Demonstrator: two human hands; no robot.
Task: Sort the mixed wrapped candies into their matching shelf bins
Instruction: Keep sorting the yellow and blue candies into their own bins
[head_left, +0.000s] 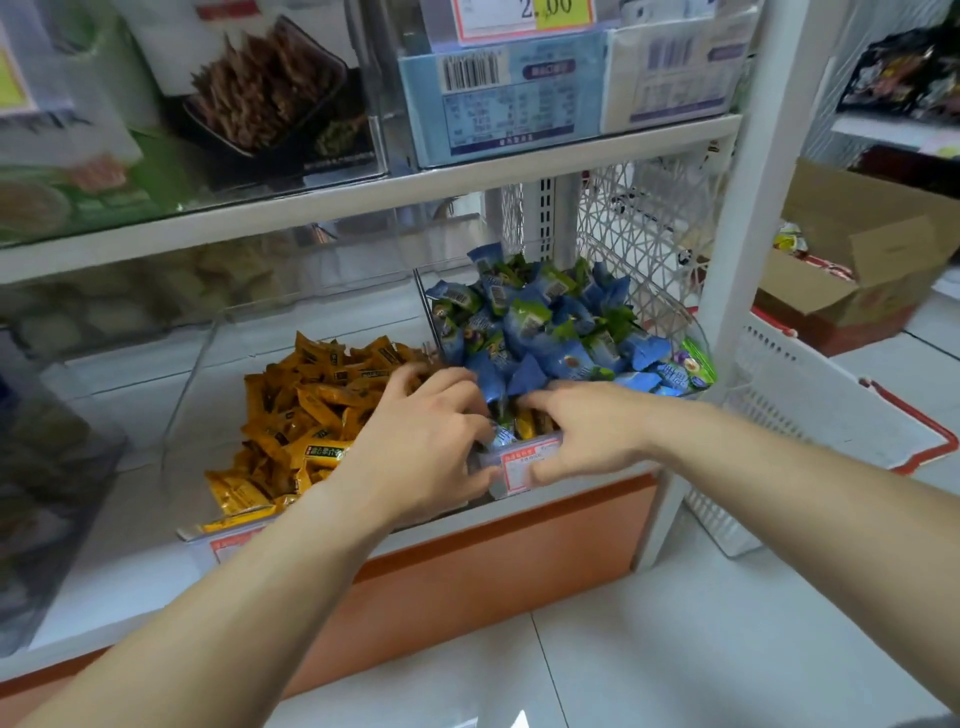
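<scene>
Both grips at the front of the blue-candy bin (698, 338) — strays left to pull

The left grip (415, 441) curls its fingers into the wrappers; whether it pinches one I cannot tell. The right grip (582, 431) lies spread, holding nothing, thumb low against the bin's front. Between them a few orange strays (527, 423) sit among the blue candies (545, 332), so sorting looks unfinished. The orange pile (311, 410) waits just beside, to the left. The upper shelf (363, 202) overhangs — a mesh panel (639, 234) closes the right.
</scene>
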